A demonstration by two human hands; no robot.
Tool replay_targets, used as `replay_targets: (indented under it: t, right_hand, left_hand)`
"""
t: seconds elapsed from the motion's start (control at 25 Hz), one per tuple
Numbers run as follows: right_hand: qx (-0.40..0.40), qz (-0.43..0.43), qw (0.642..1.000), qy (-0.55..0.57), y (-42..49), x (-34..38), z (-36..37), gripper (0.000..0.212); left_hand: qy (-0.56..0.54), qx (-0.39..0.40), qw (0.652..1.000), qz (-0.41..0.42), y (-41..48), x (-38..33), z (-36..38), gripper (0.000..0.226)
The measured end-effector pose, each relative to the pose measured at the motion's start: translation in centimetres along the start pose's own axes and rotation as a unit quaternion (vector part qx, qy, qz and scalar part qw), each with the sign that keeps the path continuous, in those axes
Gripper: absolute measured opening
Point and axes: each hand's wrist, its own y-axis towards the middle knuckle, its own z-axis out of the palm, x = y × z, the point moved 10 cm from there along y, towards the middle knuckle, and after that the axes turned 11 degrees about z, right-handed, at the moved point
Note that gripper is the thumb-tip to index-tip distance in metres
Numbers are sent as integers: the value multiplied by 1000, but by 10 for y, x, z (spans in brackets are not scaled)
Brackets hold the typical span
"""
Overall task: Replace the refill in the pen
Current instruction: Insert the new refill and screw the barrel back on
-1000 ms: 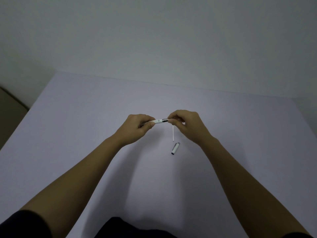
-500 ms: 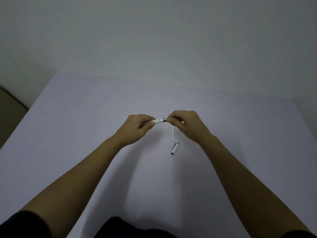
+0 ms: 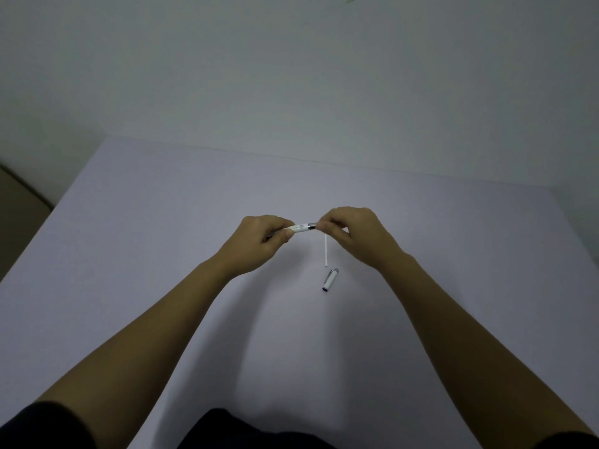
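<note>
Both hands hold a white pen [image 3: 302, 227] level above the middle of the table. My left hand [image 3: 264, 241] grips its white barrel from the left. My right hand [image 3: 351, 231] pinches the metal-ringed end from the right. A thin white refill [image 3: 325, 251] lies on the table just below the right hand's fingers, pointing toward me. The pen's white cap [image 3: 330, 279] with a dark clip lies on the table right after the refill's near end. How the pen's parts join is hidden by my fingers.
The pale lilac table [image 3: 162, 222] reaches back to a plain wall. Its left edge drops off to a brown floor [image 3: 19, 205] at the far left. Dark clothing [image 3: 246, 429] shows at the bottom edge.
Almost nothing differs. Both hands stay on the pen at the same spot, with only a slight shift of the right hand's fingers. Refill and cap lie where they were.
</note>
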Motion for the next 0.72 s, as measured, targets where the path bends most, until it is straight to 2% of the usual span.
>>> replay_targets:
  t: [0.08,0.16,0.2,0.28,0.32,0.48,0.6,0.72]
  right_hand:
    - [2,-20,1000,-10,-2,3,-1,35]
    - [-22,-42,998,-32,-4,7,-3,23]
    - [-32,-34,998,-39,-3,6,-5,27]
    - [-40,-8,997,-63,-1,1,-6,46]
    - [-37,-5,997,-71,-2,0,-6,47]
    - [-55,-44,995,-67,-6,8,-9,29]
    - [-55,-21,994,-93,-4,5,-9,49]
    - [-61,-39,994,-87,-7,6,-13,36]
  left_hand:
    - [0,-1,1000,-2,0,0,0,22]
    - [-1,1,1000,-2,0,-1,1,22]
    - [-1,2,1000,0,0,-2,1,22]
    - [0,7,1000,4,0,-5,2,21]
    - [0,8,1000,5,-1,-5,3,21]
    - [0,-2,1000,6,-1,-7,2,22]
    - [1,6,1000,12,-1,-9,3,21]
    - [3,2,1000,12,0,-10,2,21]
